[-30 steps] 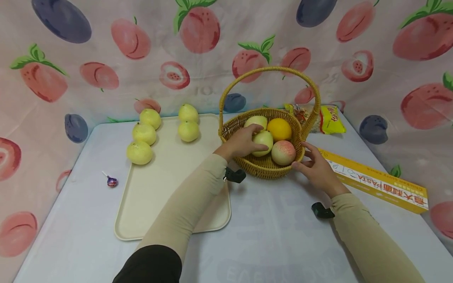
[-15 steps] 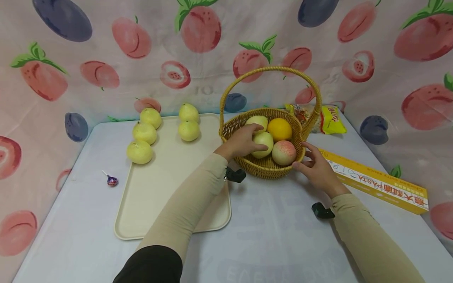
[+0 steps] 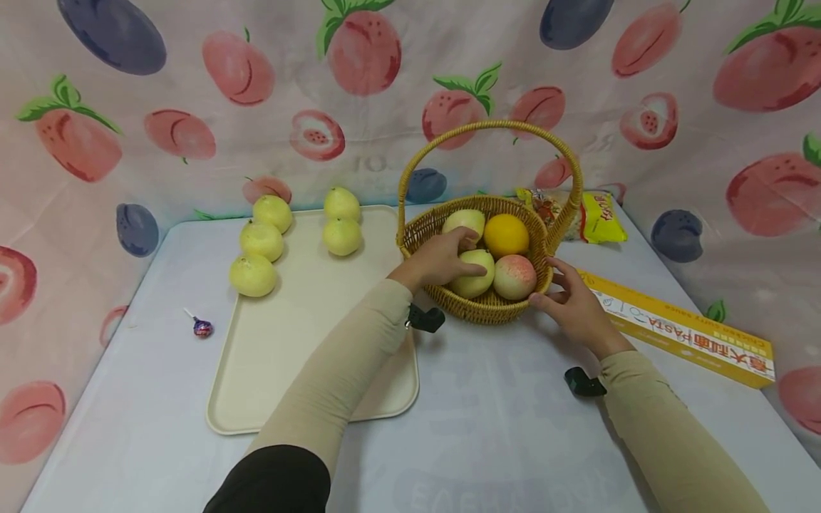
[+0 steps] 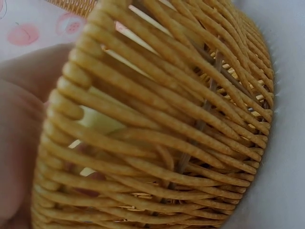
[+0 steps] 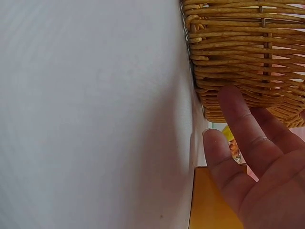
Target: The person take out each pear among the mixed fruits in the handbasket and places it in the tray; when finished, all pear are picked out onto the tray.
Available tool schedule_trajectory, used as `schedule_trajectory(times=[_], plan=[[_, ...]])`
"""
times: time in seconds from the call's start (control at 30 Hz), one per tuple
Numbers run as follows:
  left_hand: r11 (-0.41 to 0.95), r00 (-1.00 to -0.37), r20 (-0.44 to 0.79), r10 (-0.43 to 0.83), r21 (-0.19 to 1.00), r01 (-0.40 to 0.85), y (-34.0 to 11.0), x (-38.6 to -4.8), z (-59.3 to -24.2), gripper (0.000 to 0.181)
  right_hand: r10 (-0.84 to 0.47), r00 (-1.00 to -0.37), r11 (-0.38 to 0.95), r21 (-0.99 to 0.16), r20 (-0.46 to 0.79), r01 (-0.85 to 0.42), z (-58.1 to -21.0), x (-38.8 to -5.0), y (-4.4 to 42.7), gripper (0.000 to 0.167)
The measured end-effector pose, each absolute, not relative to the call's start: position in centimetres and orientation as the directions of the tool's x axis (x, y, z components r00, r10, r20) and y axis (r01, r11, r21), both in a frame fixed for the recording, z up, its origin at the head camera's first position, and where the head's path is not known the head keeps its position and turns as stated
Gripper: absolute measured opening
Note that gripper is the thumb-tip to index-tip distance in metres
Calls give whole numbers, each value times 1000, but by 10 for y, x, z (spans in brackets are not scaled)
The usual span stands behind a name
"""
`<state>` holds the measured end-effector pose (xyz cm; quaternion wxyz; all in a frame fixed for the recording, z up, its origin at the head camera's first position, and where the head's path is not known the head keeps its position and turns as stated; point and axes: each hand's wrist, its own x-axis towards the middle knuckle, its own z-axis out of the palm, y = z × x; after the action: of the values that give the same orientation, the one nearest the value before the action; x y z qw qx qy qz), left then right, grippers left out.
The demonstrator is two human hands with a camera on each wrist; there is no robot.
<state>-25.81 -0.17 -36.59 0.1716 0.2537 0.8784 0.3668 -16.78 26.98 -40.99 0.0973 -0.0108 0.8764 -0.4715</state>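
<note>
In the head view a wicker basket with a tall arched handle stands right of centre. My left hand reaches over its left rim and holds a pale yellow pear at the front left, fingers and thumb around it. A second pear, an orange and a peach lie beside it. My right hand rests against the basket's right side; in the right wrist view its fairly straight fingers touch the outer weave. The wicker hides most of the held pear in the left wrist view.
Several pears sit along the back and left of a cream tray. A lollipop lies left of the tray. A yellow pasta box and a snack packet are at the right. A fruit-print cloth hangs behind.
The held pear has shifted slightly toward the front of the basket, showing more of the pear behind it. My left fingers moved with it; my right hand stays put.
</note>
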Motion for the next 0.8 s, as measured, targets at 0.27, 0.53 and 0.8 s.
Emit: schedule_trajectory(times=[0.27,0.53,0.8], plan=[[616,-809,-112,577,711,341,-1,-258,-365,68,-118,-983,558,-828,-142,52,-408,-168,269,92],[627,-788,-97,607,668,401,-1,-259,-366,65,-127,-982,555,-831,-139,46,-408,-167,269,93],[666,-752,-149,642,594,450,1,-261,-367,63,-116,-980,558,-827,-160,69,-409,-168,269,93]])
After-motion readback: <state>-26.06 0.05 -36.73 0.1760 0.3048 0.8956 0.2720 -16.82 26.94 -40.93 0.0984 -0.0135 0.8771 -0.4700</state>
